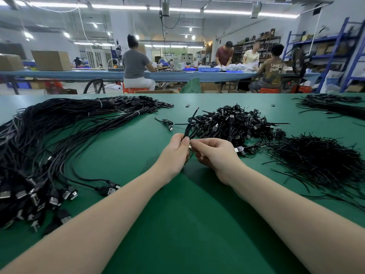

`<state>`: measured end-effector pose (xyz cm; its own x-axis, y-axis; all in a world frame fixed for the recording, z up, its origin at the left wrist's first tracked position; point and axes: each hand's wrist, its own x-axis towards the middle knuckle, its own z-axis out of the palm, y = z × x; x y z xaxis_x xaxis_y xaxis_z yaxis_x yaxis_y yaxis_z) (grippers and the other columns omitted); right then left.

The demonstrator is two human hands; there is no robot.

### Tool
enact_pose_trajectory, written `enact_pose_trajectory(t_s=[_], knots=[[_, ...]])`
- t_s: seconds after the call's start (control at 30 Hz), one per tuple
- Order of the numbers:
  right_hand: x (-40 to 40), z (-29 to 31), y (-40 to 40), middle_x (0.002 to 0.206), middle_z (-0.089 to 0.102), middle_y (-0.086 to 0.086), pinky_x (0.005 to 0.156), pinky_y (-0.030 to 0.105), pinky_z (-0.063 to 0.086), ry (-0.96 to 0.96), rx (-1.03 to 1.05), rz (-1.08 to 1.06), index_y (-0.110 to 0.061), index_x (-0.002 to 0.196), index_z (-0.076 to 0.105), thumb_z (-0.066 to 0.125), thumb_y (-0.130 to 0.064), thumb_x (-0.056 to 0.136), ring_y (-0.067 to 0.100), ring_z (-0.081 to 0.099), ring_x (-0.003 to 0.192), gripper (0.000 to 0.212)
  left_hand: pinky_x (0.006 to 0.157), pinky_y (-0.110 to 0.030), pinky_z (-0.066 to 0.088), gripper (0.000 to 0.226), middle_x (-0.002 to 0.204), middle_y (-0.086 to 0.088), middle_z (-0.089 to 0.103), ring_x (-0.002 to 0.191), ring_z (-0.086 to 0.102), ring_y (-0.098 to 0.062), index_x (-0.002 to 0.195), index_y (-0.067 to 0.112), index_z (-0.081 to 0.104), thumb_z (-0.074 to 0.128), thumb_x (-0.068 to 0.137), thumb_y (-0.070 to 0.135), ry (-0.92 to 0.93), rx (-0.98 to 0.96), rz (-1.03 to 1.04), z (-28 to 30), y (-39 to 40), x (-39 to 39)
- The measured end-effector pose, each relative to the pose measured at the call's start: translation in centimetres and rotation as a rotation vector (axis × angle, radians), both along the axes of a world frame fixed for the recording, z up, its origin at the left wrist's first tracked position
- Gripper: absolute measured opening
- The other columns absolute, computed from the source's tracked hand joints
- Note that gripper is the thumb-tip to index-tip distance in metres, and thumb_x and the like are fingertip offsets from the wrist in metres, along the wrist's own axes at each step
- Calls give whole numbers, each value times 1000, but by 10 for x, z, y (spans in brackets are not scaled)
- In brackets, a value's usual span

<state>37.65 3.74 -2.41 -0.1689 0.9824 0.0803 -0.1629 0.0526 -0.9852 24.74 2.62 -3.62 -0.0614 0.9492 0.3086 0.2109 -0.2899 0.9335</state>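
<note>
On the table (pixel 177 224), long cables (pixel 49 135) lie left, coiled cables (pixel 237 123) centre, ties (pixel 320 165) right

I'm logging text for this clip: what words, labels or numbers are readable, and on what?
"UNKN OWN": back of a seated person's brown printed shirt.
Cardboard boxes on blue metal shelves: too blurred to read.
Black coiled cable in left hand and right hand: nothing readable.

Two hands, left hand (pixel 177 150) and right hand (pixel 214 154), on one coiled cable (pixel 187 129). Upper frame: four people (pixel 136 63), two cardboard boxes (pixel 51 60) at left. Right side: two heaps of twist ties (pixel 320 161).
</note>
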Motion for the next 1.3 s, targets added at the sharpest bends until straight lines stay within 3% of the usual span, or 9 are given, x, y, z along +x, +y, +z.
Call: enact_pose_trajectory(t_s=[0.27,0.4,0.7,0.9,1.17,1.3], knots=[[-3,-3,-1,60,63,0,61,21,53,13,15,-40,-8,79,67,72,-17,84,10,55,55,11,53,-19,33,17,60,9,40,46,36,0,91,23,46,34,104,22,-69,-8,-24,4,-4,4],[-4,-1,-1,63,62,2,58,20,52,76,-19,-22,-7,77,65,70,-14,86,8,55,51,12,46,-14,31,20,48,15,40,41,33,2,89,17,46,33,104,20,-133,-10,-43,5,-4,4],[-5,-1,-2,62,63,1,56,18,52,93,-23,-9,-7,78,62,69,-14,86,11,54,53,13,50,-21,28,26,47,16,39,45,31,-4,82,17,42,32,105,22,-190,-12,-41,3,0,2],[0,1,-2,69,67,2,57,20,51,17,-20,95,-9,80,69,73,-24,82,11,58,58,16,47,-17,30,26,45,18,41,44,32,-2,81,18,41,33,104,23,-161,-24,-36,1,-1,-1],[5,5,-1,65,60,3,61,21,53,-7,-63,155,-4,79,70,72,-18,83,12,53,56,15,50,-17,31,25,45,20,42,44,34,0,82,18,43,33,105,23,-69,-1,-40,2,-4,1],[10,8,1,64,65,3,58,22,53,11,-129,197,-6,78,68,70,-15,84,14,60,58,11,49,-16,31,23,44,20,39,44,33,1,85,18,42,32,105,23,-37,1,-52,3,-5,2]])
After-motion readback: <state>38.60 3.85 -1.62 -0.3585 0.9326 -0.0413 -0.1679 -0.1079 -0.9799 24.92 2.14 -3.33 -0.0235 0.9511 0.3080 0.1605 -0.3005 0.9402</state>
